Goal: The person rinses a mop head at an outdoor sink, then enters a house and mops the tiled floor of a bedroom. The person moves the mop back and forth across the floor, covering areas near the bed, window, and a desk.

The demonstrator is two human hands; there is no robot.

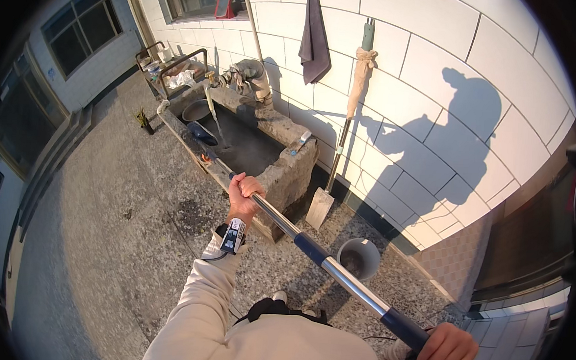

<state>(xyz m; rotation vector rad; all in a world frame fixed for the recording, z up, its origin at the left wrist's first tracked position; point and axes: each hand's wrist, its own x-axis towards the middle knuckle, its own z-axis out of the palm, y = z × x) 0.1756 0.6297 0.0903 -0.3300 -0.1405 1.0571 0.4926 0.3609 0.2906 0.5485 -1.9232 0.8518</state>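
Note:
Both hands are wrapped round a long silver pole [354, 284] with dark sleeves, which slants from lower right up toward the trough. My left hand [244, 194] grips its upper part, beside the near wall of the stone trough [286, 186]. At the pole's near end, by the dark grip, my right hand [447, 356] is closed. The pole's far end reaches the trough's edge next to a dark blue piece [202, 133]; what head it carries is unclear. From a tap [210, 77], water runs into the trough, where a round basin [196, 111] sits.
A grey bucket [370, 252] stands on the speckled floor right of the trough. Against the tiled wall leans a flat-bladed shovel [320, 208], and a grey towel [316, 40] hangs nearby. A metal rack [185, 63] with odds and ends stands behind the trough.

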